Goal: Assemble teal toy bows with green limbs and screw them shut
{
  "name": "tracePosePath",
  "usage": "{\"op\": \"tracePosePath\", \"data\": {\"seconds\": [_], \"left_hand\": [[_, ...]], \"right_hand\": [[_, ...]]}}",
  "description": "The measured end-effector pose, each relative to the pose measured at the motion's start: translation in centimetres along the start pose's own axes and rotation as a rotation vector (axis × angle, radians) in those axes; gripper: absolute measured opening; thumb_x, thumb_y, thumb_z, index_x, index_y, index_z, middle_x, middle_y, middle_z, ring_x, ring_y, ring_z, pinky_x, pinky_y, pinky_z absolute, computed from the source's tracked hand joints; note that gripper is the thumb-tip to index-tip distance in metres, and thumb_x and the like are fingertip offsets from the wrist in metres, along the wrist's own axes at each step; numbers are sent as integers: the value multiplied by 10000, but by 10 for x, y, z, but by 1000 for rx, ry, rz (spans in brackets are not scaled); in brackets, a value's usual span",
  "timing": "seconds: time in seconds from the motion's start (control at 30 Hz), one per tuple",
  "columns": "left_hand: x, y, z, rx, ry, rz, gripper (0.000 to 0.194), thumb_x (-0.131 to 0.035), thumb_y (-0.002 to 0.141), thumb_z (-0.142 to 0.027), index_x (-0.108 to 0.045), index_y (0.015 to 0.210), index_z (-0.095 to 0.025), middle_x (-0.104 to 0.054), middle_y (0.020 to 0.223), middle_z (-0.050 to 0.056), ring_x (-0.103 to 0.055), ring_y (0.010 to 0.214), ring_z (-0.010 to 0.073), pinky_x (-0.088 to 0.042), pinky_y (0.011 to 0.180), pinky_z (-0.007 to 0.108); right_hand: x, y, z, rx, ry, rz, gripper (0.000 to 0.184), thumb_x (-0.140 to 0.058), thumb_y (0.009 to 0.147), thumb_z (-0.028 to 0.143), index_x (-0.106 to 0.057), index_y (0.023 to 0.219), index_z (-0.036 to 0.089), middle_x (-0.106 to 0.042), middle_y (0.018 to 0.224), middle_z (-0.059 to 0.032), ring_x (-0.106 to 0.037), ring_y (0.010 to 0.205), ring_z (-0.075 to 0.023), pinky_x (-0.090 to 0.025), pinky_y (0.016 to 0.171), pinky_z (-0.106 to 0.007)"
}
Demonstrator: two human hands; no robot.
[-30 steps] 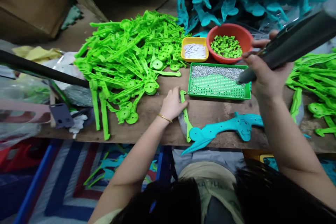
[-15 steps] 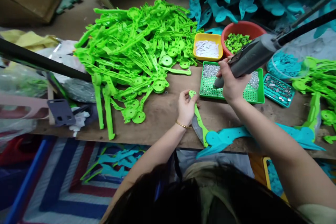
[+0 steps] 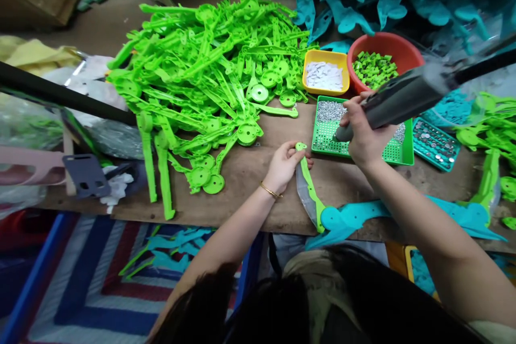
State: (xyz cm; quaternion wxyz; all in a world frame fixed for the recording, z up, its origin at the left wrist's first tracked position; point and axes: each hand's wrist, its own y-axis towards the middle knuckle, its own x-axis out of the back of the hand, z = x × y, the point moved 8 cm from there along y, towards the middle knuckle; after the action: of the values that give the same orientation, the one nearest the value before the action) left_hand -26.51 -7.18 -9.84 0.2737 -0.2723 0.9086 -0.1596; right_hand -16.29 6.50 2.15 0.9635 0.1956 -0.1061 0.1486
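Observation:
My right hand [image 3: 368, 131] is wrapped round a dark grey electric screwdriver [image 3: 407, 94], tilted so its tip points down over the green perforated tray [image 3: 322, 142]. Small silvery screws [image 3: 332, 111] lie in that tray, screened in part by the hand. Between the thumb and fingers of my left hand [image 3: 284, 166] is the upper end of a slim green plastic arm [image 3: 309, 180], which has a clear, translucent piece along its left side. Its lower end meets a long turquoise plastic part [image 3: 350, 216], which runs beneath my right forearm to a second green arm [image 3: 486, 180].
A large heap of green plastic arms [image 3: 209, 75] covers the left of the wooden table [image 3: 250, 183]. Behind the tray stand a yellow box [image 3: 326, 90] of white pieces and a red bowl [image 3: 403, 51] of small green parts. A teal tray [image 3: 437, 145] of metal discs sits at right.
My right hand has brought the screwdriver down and left to the screw tray. My left hand has gone from lying beside the green arm to pinching its top end. The camera view has shifted.

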Motion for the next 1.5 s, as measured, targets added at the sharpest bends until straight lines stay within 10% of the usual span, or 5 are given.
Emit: {"op": "tracePosePath", "data": {"seconds": [0.73,1.0,1.17,1.37,1.5], "left_hand": [[-3,1,2,-39,-132,0,447,-825,620,-344,-562,931,-159,-652,658,-38,-621,514,116,-522,544,237],[4,1,9,7,-16,8,315,-692,758,-259,-528,1003,-147,-688,792,37,-684,645,170,-578,674,330],[4,-10,-49,-441,564,-248,332,-592,851,-262,-561,1154,-130,-678,1049,124,-674,939,212,-558,856,366],[-89,-7,-115,-938,923,167,520,-449,889,-127,-420,1386,-280,-451,1454,44,-353,1399,258,-350,1128,470],[-45,-7,-115,-737,1127,-203,366,-477,911,-196,-511,1273,-157,-595,1207,140,-568,1166,271,-456,1002,445]], "right_hand": [[-68,-24,15,138,337,68,220,-673,791,415,-632,906,233,-645,797,10,-682,755,-162,-590,720,-362],[-24,7,41,324,402,-63,176,-694,792,343,-610,933,277,-645,878,39,-671,696,-130,-589,706,-337],[0,11,10,188,296,-139,143,-671,817,323,-574,860,228,-608,771,38,-576,494,-79,-505,482,-245],[11,10,0,148,319,-228,156,-698,784,317,-608,867,222,-632,766,36,-571,485,-81,-503,497,-256],[8,12,-7,115,318,-245,191,-703,773,351,-600,842,206,-618,754,40,-561,473,-74,-487,468,-247]]}}
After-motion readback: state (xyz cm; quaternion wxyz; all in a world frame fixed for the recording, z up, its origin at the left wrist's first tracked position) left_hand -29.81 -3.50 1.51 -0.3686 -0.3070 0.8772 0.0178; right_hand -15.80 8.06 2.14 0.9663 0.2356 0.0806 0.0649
